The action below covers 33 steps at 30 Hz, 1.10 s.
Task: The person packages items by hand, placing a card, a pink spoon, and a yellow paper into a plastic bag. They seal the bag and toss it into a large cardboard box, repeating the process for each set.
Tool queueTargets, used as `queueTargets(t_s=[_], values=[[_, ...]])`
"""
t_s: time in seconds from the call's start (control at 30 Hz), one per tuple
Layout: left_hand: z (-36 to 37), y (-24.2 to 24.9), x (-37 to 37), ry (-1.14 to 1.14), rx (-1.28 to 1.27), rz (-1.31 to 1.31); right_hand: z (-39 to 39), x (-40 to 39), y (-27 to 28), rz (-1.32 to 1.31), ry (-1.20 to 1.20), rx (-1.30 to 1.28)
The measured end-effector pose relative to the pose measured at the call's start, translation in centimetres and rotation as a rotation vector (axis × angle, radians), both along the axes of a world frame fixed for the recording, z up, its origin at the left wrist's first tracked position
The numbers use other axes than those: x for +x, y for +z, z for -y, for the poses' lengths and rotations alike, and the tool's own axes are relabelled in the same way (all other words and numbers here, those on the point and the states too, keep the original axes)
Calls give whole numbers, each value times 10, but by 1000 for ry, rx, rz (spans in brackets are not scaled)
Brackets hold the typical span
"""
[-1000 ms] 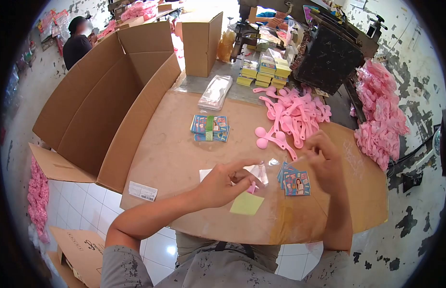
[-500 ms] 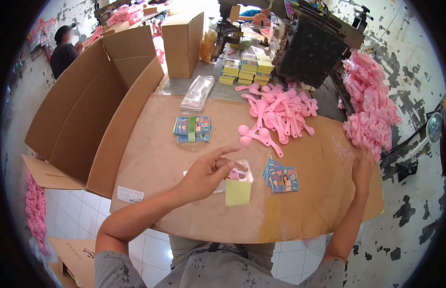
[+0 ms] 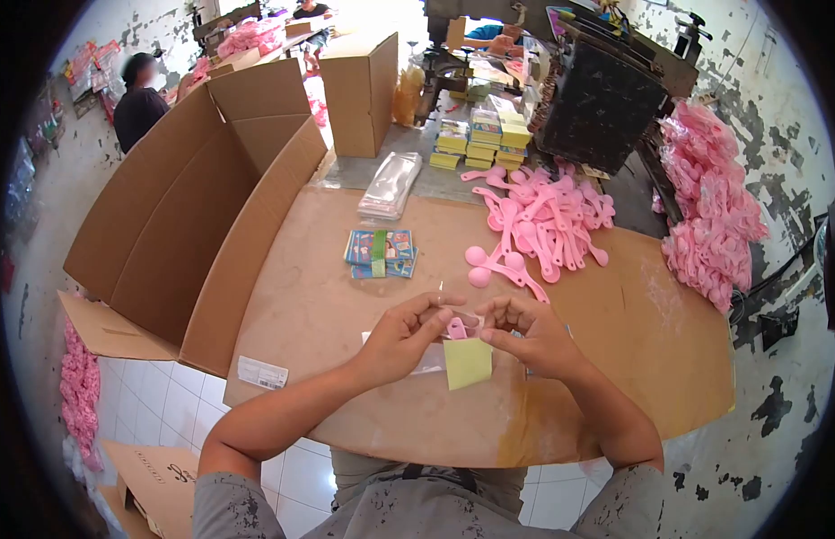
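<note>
Both my hands meet over the middle of the brown table (image 3: pixel 346 296). My left hand (image 3: pixel 408 337) pinches a small clear bag with a pink plastic piece (image 3: pixel 456 327) in it and a yellow card (image 3: pixel 468 362) hanging below. My right hand (image 3: pixel 534 340) grips the same bag from the right side. The stack of printed picture cards that lay right of the bag is mostly hidden behind my right hand. A heap of pink plastic spoons (image 3: pixel 545 218) lies further back on the table.
A banded bundle of printed cards (image 3: pixel 380 252) lies left of the spoons. A big open cardboard box (image 3: pixel 193 207) stands at the left, a pack of clear bags (image 3: pixel 391 184) and yellow card stacks (image 3: pixel 485 139) behind. Bagged pink items (image 3: pixel 709 216) pile up at right. A person (image 3: pixel 137 99) stands far left.
My right hand came back from the bagged pile at the right edge and now grips the small bag together with my left hand. The left hand stayed on the bag.
</note>
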<state>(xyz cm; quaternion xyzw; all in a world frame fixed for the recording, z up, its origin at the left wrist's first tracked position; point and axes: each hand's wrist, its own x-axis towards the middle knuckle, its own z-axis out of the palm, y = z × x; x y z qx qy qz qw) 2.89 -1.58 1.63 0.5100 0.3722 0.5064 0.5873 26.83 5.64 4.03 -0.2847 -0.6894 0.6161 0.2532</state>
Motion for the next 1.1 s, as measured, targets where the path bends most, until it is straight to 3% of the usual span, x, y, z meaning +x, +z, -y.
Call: queueTargets(t_s=[0.33,0.73,0.8,0.93,1.1], values=[[7,1,3,-5,-66,-51,-1,5,-18,-154,16,-90],[3,-12,-3,22,125,-262,-3,12,-19,-188,-47,-145],[4,-7,-1,25,62,-207,-3,12,-17,-167,-60,-164],[4,-7,2,48,70,-114,-4,13,-19,-130,-43,-115],[3,-7,-3,69,174,-256,-9,14,-31,-194,-53,-23]])
